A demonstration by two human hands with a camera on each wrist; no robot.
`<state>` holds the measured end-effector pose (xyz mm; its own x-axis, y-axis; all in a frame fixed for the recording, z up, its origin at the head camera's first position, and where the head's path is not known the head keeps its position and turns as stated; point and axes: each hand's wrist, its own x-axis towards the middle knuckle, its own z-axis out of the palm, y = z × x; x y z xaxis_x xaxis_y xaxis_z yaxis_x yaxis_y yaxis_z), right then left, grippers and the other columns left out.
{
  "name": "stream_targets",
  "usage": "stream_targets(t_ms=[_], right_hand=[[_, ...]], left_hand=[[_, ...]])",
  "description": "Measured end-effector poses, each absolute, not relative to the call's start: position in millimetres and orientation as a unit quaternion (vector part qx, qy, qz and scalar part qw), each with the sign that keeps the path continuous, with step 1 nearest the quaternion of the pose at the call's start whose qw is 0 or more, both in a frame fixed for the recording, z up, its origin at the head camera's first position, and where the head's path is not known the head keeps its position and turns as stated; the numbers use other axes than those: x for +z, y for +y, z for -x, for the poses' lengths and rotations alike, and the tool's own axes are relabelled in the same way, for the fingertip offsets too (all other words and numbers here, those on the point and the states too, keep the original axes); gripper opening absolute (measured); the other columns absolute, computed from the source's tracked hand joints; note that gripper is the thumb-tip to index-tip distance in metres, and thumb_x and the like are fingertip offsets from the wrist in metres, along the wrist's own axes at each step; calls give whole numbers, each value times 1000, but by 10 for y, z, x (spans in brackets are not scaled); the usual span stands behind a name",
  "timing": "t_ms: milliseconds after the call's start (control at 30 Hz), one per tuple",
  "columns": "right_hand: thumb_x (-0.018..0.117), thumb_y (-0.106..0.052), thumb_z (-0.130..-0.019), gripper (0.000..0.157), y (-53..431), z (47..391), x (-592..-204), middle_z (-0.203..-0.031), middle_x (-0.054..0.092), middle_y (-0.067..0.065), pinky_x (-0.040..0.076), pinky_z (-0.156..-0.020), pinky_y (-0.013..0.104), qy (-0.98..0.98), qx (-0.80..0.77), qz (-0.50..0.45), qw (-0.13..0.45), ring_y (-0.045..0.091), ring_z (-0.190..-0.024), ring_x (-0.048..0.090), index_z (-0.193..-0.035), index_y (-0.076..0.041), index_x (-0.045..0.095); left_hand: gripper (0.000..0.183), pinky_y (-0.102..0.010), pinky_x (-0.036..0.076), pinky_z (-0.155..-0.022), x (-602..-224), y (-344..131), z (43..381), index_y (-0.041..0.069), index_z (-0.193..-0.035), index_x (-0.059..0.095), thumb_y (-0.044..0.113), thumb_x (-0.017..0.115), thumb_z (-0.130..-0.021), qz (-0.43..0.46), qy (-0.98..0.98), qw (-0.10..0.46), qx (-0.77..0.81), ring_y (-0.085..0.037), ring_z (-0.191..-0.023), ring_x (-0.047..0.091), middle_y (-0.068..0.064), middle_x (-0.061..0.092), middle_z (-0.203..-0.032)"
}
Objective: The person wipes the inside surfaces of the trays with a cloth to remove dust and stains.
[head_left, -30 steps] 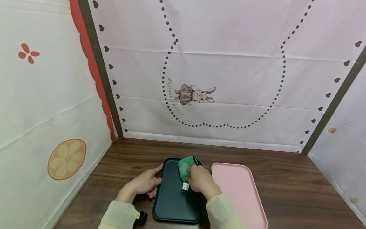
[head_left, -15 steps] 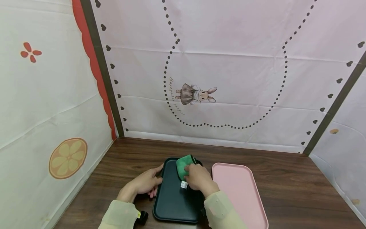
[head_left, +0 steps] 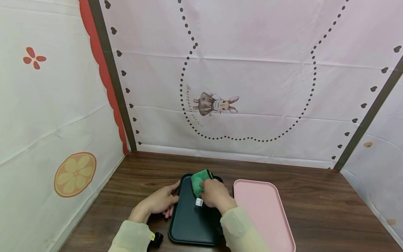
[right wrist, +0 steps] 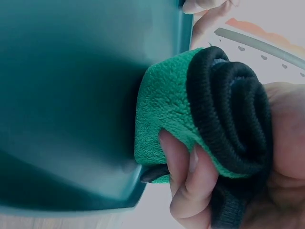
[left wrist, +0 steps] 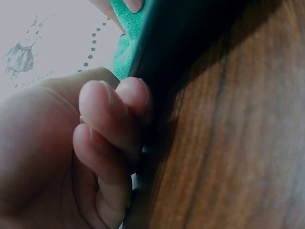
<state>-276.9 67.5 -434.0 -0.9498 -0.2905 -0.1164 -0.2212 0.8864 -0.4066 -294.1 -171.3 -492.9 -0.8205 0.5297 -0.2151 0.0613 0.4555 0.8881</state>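
Observation:
A folded green cleaning cloth (head_left: 197,182) with black edging and a white tag lies against the far part of the dark green tray (head_left: 192,224). My right hand (head_left: 216,194) grips it, fingers curled round the folds. In the right wrist view the cloth (right wrist: 167,105) presses on the tray's surface (right wrist: 76,95), its layered black edges turned toward the palm. My left hand (head_left: 158,200) holds the tray's left edge, thumb at the rim. Seen from the left wrist, the curled fingers (left wrist: 107,105) sit right beside the tray's side (left wrist: 162,47).
A pink tray (head_left: 261,210) lies just right of the dark one on the brown wooden table (head_left: 321,206). Printed fabric walls (head_left: 252,77) stand behind and at both sides. A black object (head_left: 156,240) shows by the left sleeve.
My right hand has slid the cloth a little to the left across the tray's far part. My left hand stays at the tray's left edge.

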Motion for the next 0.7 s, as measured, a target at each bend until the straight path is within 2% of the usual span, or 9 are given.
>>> stream_targets(t_ms=[267,700], right_hand=[[70,-21,-100,42,624,2795,-4327,-141,66,12,54,-103,51,964,-212,128,102,37,-129,63,-140,-12,66],[68,-20,-101,40,550,2827,-4304,-139,68,10,54,-104,48,964,-194,147,107,33,-127,65,-140,-12,67]], left_hand=[[69,-28,49,-45,-4934,-1722,2939,6,-167,13,15,49,-108,-179,817,241,493,-13,-42,57,-5,64,-56],[69,-26,47,-45,-4914,-1706,2927,5,-166,13,14,49,-108,-174,819,245,489,-12,-42,57,-4,63,-55]])
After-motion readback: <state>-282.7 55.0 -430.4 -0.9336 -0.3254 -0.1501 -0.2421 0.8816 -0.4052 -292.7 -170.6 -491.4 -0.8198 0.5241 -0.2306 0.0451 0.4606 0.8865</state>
